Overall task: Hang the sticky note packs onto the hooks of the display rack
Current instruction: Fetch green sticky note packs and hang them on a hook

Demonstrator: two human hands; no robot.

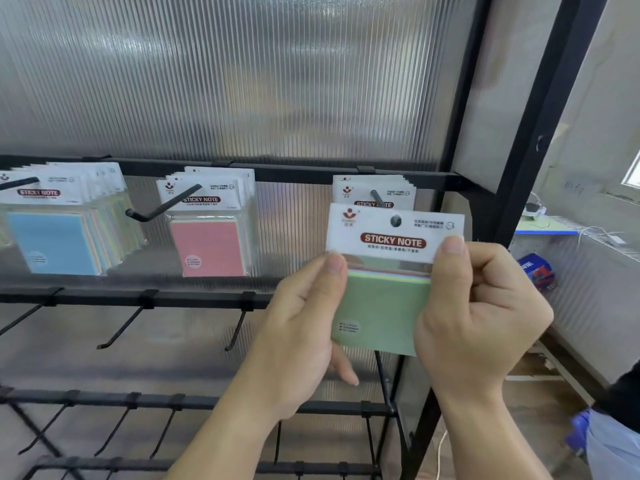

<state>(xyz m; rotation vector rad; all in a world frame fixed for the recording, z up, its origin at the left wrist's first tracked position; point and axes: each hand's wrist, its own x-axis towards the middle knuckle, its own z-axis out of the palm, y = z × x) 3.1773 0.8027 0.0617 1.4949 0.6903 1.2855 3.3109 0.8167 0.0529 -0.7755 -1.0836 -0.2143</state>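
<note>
Two pinch grips, left hand (298, 327) and right hand (481, 313), on one glossy square green sticky note pack (384, 306).

Left hand (298, 327), right hand (478, 306): bare. Thumbnails (335, 264) short, trimmed, rounded at tips. Left forearm (221, 441), right forearm (485, 441): bare from wrist to lower frame edge. Knuckle creases plain on both.

one head-worn camera looks forward and slightly down, close before the right end of the black metal display rack (311, 175), facing its ribbed translucent back panel (242, 81). nearest the lens, lower right, are the left hand (298, 327), the right hand (478, 320) and the green sticky note pack (384, 306) they hold.
</note>
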